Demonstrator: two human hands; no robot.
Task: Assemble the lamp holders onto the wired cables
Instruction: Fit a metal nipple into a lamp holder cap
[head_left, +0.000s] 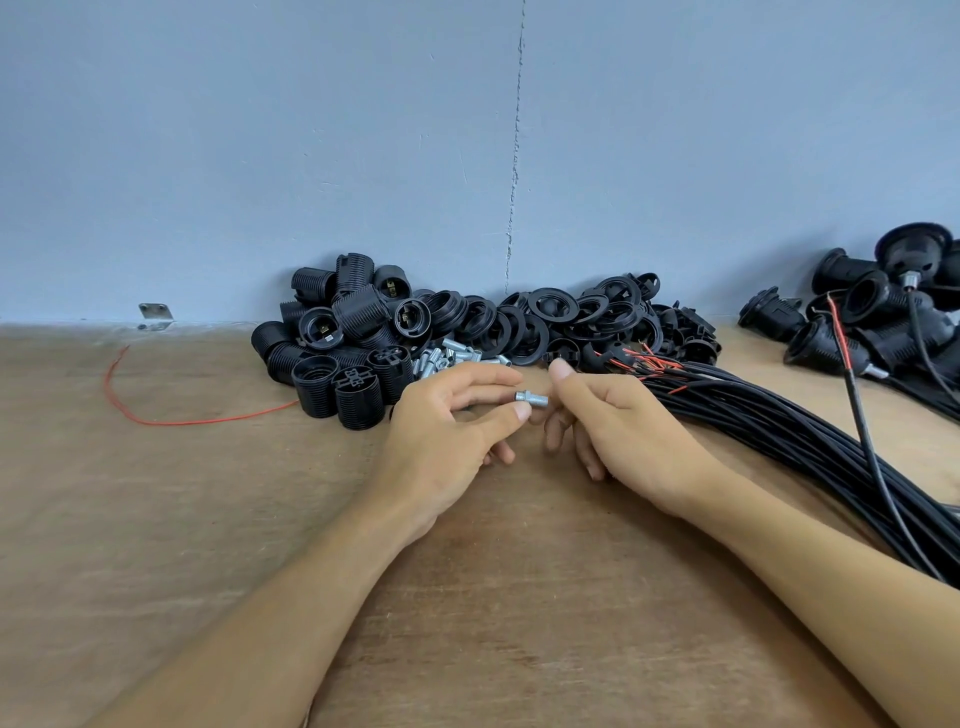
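A small silver threaded metal tube (532, 399) lies pinched between the thumb and fingers of my left hand (451, 436), above the middle of the wooden table. My right hand (618, 426) hovers just right of the tube, fingers curled and thumb raised, holding nothing that I can see. A pile of black ribbed lamp holders (337, 343) sits behind my left hand. More silver tubes (457, 357) lie loose beside that pile. A thick bundle of black cables (810, 441) with red and bare wire ends (649, 361) runs from behind my right hand to the right edge.
Black threaded rings (566, 317) are heaped against the blue wall. Holders fitted on cables (872, 322) lie stacked at the far right. A loose red wire (171, 415) curls on the table (493, 597) at left. A small metal bracket (155, 313) sits by the wall.
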